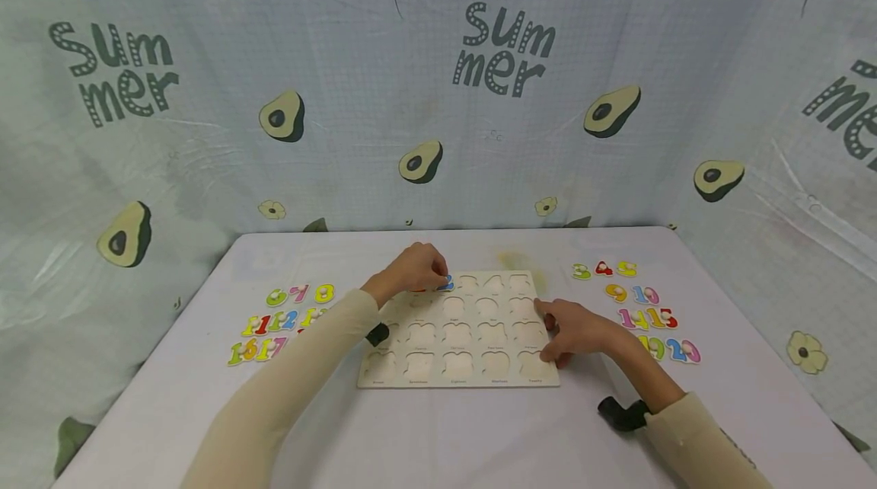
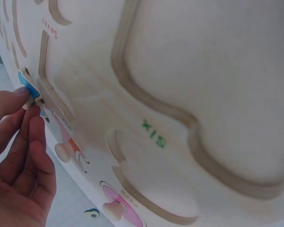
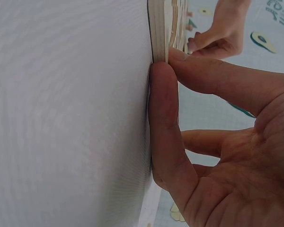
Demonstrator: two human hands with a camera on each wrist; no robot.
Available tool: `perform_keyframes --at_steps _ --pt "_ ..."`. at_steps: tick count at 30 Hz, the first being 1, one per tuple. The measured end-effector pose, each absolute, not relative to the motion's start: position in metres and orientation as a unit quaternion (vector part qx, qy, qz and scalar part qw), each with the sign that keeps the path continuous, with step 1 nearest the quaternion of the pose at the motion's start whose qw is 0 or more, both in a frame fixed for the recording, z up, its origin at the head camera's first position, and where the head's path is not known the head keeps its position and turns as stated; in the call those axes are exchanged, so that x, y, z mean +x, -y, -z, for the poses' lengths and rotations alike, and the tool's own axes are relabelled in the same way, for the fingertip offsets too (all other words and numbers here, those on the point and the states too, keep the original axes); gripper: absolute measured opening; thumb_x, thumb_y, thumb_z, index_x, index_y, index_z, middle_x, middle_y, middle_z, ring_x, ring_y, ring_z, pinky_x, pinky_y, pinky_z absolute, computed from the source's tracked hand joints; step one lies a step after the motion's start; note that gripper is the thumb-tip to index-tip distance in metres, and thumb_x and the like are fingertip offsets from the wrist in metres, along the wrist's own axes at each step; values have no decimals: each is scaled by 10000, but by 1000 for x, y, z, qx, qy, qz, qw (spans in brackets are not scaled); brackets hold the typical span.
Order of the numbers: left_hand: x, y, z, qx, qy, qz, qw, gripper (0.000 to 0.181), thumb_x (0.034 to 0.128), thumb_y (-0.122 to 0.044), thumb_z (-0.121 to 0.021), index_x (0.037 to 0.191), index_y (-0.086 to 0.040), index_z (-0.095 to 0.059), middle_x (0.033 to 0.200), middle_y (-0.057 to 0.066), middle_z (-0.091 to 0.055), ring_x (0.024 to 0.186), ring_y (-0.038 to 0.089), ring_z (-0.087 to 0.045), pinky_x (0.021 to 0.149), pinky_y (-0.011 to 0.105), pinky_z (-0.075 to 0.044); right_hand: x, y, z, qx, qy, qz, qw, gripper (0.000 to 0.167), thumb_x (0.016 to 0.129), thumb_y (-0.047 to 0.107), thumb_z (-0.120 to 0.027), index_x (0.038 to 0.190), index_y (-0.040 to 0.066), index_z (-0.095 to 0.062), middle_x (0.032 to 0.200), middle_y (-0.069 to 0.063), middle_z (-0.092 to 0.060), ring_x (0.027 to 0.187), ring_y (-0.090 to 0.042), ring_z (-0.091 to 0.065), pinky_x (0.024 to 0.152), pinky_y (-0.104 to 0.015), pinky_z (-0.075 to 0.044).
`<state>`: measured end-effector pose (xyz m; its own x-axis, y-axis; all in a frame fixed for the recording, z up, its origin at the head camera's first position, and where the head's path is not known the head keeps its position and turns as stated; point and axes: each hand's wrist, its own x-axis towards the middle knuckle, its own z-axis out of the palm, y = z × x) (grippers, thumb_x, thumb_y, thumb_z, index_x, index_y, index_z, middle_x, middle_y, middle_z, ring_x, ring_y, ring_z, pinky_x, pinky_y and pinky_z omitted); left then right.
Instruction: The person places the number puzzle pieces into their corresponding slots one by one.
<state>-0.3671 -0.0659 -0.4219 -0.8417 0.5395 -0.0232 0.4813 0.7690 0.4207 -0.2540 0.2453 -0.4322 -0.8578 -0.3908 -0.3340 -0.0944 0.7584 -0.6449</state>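
Observation:
A pale wooden number puzzle board (image 1: 471,314) with rows of shaped recesses lies mid-table. At its top row my left hand (image 1: 415,268) pinches a blue number piece (image 2: 28,85) between thumb and fingertips. The piece looks tilted; its digit is not readable and I cannot tell if it touches its recess. Beside it, the left wrist view shows an orange-red piece (image 2: 72,147) and a pink piece (image 2: 124,206) with knobs, both in the board. My right hand (image 1: 577,329) touches the board's right edge with thumb and index finger, which are spread apart.
Colourful number pieces lie in rows left of the board, among them a yellow 8 (image 1: 324,293) and a blue-red 12 (image 1: 282,320), partly behind the left sleeve. More lie on the right, including a red 4 (image 1: 604,269) and a 20 (image 1: 683,351). A patterned curtain (image 1: 342,55) rises behind.

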Motion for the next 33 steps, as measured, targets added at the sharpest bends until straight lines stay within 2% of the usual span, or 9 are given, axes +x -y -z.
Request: perform_keyframes --at_steps 6,25,28,33 --pt "-366 67 421 277 -937 -201 77 101 927 -172 -747 915 -92 -808 824 14 -759 656 90 -592 616 202 -477 -254 -246 431 -141 -908 322 230 955 791 85 -852 1552 -118 -313 1094 -143 -552 664 -172 -630 670 -326 -574" --pt "-368 69 423 273 -938 -195 80 97 926 -167 -750 934 -96 -814 839 17 -759 633 91 -597 601 210 -496 -255 -244 432 -136 -909 320 231 972 788 94 -853 1565 -101 -304 1109 -142 -553 667 -177 -630 676 -328 -578" --pt "-367 69 423 278 -940 -182 77 98 935 -178 -748 933 -101 -809 863 18 -760 686 108 -614 660 244 -522 -255 -243 431 -134 -908 320 234 973 788 98 -854 1566 -98 -304 1107 -143 -552 664 -176 -640 679 -325 -574" --pt "-365 67 426 301 -940 -146 61 108 965 -191 -721 992 -108 -784 970 41 -758 867 164 -662 830 346 -559 -255 -244 434 -123 -910 320 235 974 787 102 -856 1570 -89 -307 1103 -139 -544 661 -172 -650 669 -303 -569"
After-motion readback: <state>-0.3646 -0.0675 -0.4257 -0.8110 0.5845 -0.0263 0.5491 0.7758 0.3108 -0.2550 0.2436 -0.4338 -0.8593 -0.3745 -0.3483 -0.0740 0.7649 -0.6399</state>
